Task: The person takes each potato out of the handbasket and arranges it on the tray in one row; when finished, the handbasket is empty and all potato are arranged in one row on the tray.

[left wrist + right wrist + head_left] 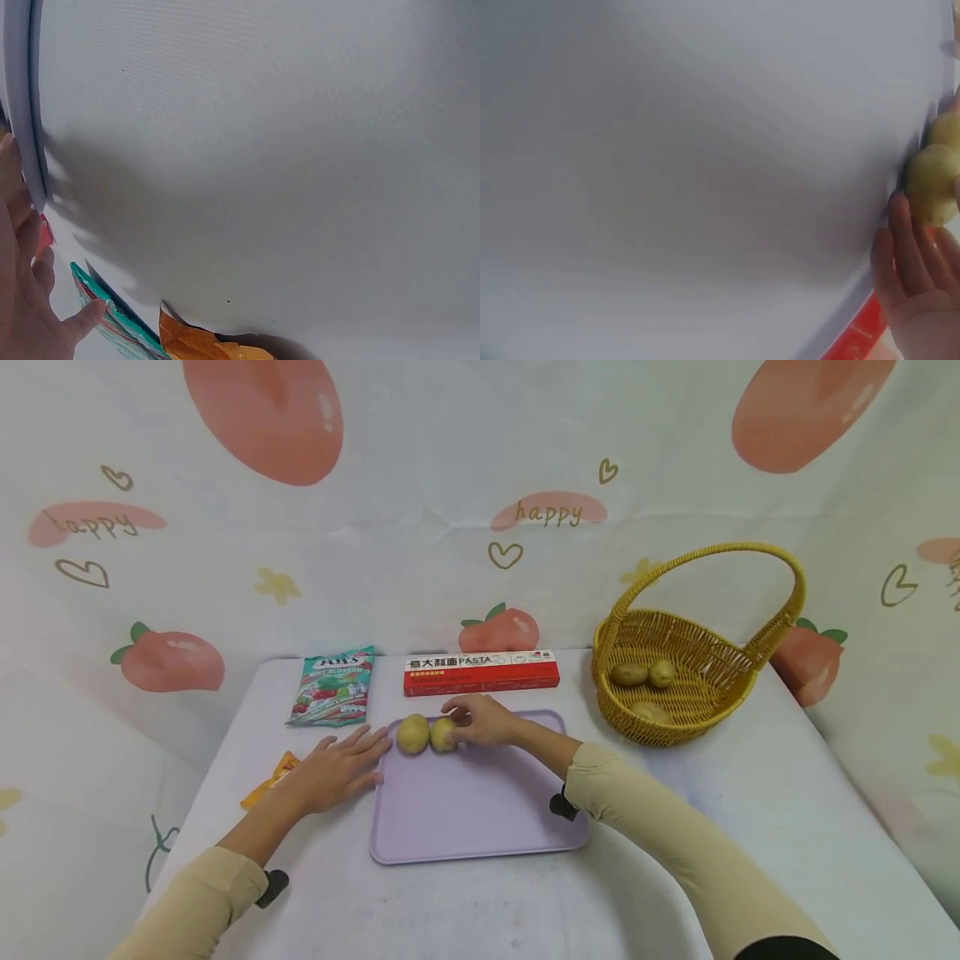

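Observation:
A pale purple tray [480, 810] lies on the table with two round yellow-green fruits at its far left corner. The left one [412, 734] sits beside the tray's rim. My right hand [483, 720] holds the other round fruit [442, 735] between thumb and fingers, close against the first; the right wrist view shows this fruit [931, 184] at the fingertips. With fingers spread, my left hand [333, 774] rests at the tray's left edge. In the left wrist view its fingers [28, 232] lie along that rim.
A yellow wicker basket [678, 731] with a tall handle stands at the back right, holding several roundish fruits. Behind the tray lies a red and white pasta box [480, 673]. A green snack bag [333, 687] and an orange packet [258, 792] lie on the left.

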`<state>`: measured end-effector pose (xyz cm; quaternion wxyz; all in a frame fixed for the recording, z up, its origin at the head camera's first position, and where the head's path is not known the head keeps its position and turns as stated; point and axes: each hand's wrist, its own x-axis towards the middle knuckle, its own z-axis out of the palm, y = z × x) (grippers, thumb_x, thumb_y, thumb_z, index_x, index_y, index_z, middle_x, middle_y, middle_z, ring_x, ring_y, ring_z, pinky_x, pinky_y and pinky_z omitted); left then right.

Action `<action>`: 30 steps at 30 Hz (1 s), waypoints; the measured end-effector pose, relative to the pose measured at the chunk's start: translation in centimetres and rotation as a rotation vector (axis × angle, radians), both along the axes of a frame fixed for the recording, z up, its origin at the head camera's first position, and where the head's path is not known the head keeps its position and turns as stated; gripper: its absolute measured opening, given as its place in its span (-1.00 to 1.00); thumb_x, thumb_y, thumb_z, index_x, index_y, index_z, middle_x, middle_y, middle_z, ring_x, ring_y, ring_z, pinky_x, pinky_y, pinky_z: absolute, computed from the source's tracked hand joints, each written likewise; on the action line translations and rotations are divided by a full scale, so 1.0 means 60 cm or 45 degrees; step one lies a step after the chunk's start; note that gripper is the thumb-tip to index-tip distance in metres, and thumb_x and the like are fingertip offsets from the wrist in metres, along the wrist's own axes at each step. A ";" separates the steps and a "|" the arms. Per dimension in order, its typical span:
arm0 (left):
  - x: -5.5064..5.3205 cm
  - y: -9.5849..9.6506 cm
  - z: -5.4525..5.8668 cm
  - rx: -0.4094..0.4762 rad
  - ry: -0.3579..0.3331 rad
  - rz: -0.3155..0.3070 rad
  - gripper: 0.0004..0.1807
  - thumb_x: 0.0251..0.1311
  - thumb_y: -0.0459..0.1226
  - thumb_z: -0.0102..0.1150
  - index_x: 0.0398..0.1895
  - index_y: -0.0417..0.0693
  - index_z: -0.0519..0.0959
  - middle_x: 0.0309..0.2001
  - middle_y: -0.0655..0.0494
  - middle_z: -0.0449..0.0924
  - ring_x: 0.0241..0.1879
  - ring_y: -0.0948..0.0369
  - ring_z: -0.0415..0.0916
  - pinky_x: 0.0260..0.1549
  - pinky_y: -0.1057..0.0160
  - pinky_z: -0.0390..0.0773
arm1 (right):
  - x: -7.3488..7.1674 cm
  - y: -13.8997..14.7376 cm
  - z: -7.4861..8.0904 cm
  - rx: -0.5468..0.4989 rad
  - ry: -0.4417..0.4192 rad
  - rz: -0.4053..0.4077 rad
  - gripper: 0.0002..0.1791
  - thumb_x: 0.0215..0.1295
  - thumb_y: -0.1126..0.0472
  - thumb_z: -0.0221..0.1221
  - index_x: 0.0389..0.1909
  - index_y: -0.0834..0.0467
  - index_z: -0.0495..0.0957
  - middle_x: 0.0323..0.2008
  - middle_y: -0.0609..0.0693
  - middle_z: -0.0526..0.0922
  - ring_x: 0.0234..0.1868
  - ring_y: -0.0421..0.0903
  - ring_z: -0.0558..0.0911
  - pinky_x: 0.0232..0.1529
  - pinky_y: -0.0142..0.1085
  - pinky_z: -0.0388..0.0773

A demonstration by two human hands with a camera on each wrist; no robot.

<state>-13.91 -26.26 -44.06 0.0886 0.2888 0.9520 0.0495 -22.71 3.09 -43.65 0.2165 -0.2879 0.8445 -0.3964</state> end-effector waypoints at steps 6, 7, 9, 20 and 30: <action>-0.002 0.000 -0.002 -0.004 0.000 -0.002 -0.30 0.43 0.08 0.01 0.53 0.00 0.22 0.53 -0.02 0.14 0.51 -0.14 0.02 0.27 -0.43 0.13 | -0.002 0.031 0.021 0.055 0.068 0.102 -0.49 0.23 0.24 0.37 0.20 0.26 0.54 0.07 0.14 0.67 0.02 -0.03 0.70 0.06 -0.31 0.60; -0.002 0.000 -0.003 -0.007 -0.004 0.000 -0.30 0.43 0.08 0.01 0.53 0.00 0.22 0.53 -0.02 0.14 0.51 -0.14 0.01 0.27 -0.43 0.13 | -0.002 0.040 0.027 0.073 0.089 0.130 -0.49 0.23 0.23 0.37 0.20 0.25 0.54 0.06 0.14 0.67 -0.01 -0.04 0.71 0.05 -0.31 0.61; -0.003 0.000 -0.004 -0.014 -0.010 0.002 -0.30 0.43 0.08 0.01 0.53 0.00 0.21 0.53 -0.02 0.13 0.51 -0.14 0.00 0.27 -0.43 0.13 | -0.001 0.061 0.044 0.110 0.105 0.188 -0.48 0.23 0.23 0.37 0.21 0.26 0.55 0.07 0.15 0.67 -0.06 -0.04 0.73 0.03 -0.28 0.62; -0.005 -0.001 -0.005 -0.033 -0.003 0.004 -0.29 0.42 0.08 0.02 0.53 0.02 0.21 0.53 0.00 0.13 0.51 -0.12 0.01 0.28 -0.43 0.12 | 0.006 0.224 0.152 0.319 -0.011 0.341 -0.33 0.23 0.12 0.38 0.35 0.20 0.45 0.26 0.11 0.55 0.17 0.09 0.61 0.19 -0.03 0.53; 0.002 0.001 0.003 -0.041 0.000 0.005 -0.31 0.42 0.07 0.02 0.52 0.00 0.24 0.52 -0.02 0.15 0.50 -0.14 0.02 0.27 -0.43 0.13 | -0.006 0.374 0.214 0.340 -0.136 0.201 -0.19 0.23 0.07 0.38 0.42 0.31 0.30 0.33 0.27 0.44 0.33 0.23 0.44 0.30 0.05 0.38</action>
